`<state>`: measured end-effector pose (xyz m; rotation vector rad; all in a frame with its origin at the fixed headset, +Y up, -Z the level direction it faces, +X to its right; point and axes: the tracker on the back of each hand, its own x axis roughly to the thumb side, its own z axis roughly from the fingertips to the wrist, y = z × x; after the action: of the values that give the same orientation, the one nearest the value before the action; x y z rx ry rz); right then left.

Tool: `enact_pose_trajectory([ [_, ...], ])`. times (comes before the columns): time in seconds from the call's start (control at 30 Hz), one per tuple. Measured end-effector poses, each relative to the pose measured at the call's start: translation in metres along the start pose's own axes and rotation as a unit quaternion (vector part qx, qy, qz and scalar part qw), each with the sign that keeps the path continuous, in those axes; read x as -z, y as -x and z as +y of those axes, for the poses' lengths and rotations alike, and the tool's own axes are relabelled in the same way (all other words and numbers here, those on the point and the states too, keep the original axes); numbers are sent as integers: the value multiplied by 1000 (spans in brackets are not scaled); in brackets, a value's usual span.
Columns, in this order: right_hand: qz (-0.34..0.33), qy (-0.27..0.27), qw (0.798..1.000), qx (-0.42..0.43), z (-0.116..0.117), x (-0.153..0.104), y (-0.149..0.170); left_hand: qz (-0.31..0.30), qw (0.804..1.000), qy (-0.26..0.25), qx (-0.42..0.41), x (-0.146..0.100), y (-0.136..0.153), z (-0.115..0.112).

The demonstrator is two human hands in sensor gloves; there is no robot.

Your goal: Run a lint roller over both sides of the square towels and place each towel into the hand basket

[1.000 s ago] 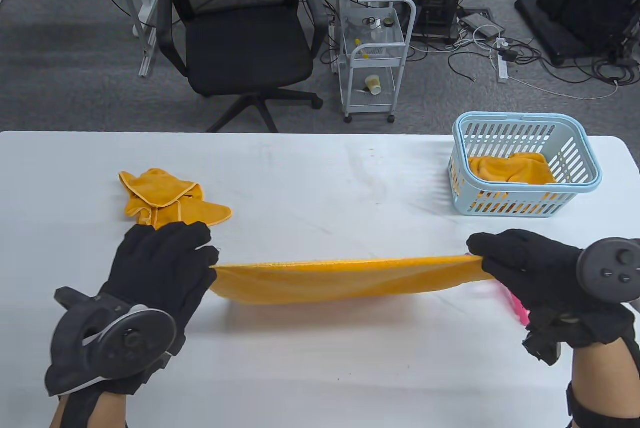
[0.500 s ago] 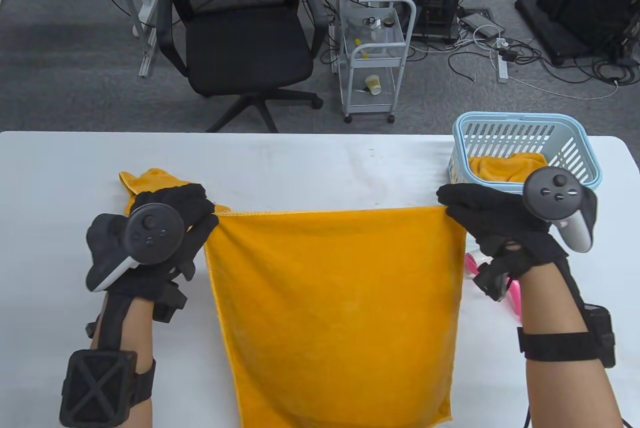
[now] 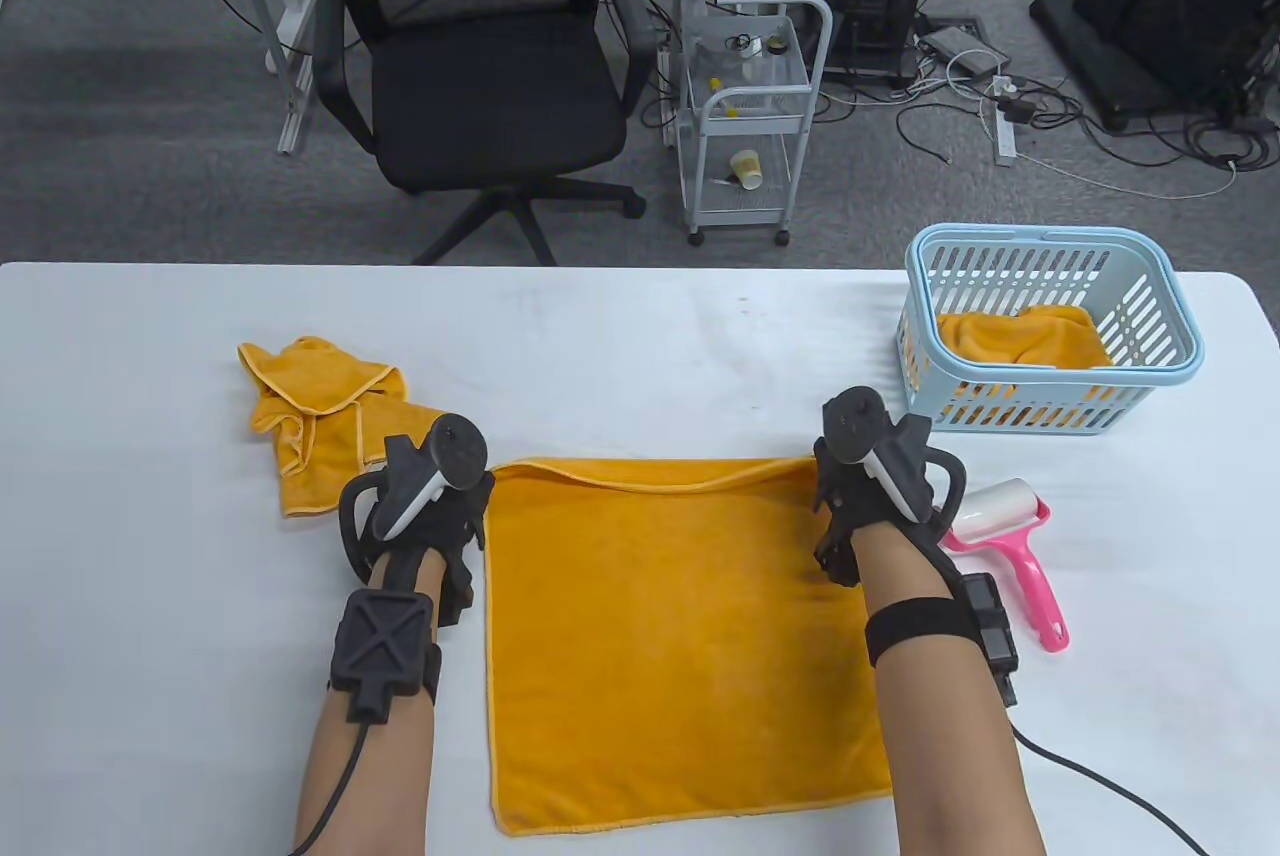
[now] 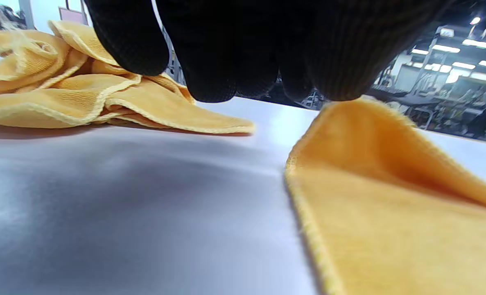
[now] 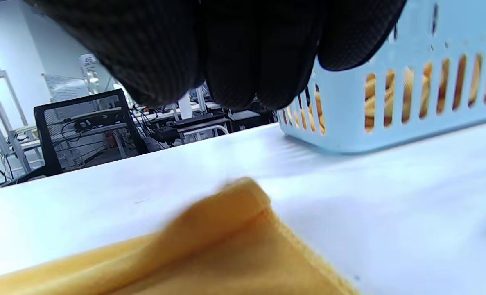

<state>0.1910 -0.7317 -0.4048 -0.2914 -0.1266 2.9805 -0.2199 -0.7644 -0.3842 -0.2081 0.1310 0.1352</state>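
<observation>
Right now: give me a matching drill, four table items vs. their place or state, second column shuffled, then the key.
1. flat towel
2. crumpled towel
3. lint roller
4. hand basket

a. pink, lying right of the right hand
b. light blue, orange cloth inside
c. spread between both hands
d. bunched at table's left

Pairs: 1-c, 2-d, 3-a, 4-b

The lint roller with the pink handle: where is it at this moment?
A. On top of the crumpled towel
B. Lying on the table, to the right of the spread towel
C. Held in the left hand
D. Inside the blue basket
B. The lint roller lies on the white table, right of the spread towel and in front of the basket; no hand holds it.
</observation>
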Motion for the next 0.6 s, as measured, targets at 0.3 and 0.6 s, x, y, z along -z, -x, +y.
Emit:
enact_pose_trajectory([
  [0.3, -86, -4, 994, -74, -17, -26, 5, -89, 994, 46, 39, -53, -3, 2],
  [0.6, -42, -56, 990, -124, -36, -59, 82, -169, 961, 181, 123, -123, -9, -37],
])
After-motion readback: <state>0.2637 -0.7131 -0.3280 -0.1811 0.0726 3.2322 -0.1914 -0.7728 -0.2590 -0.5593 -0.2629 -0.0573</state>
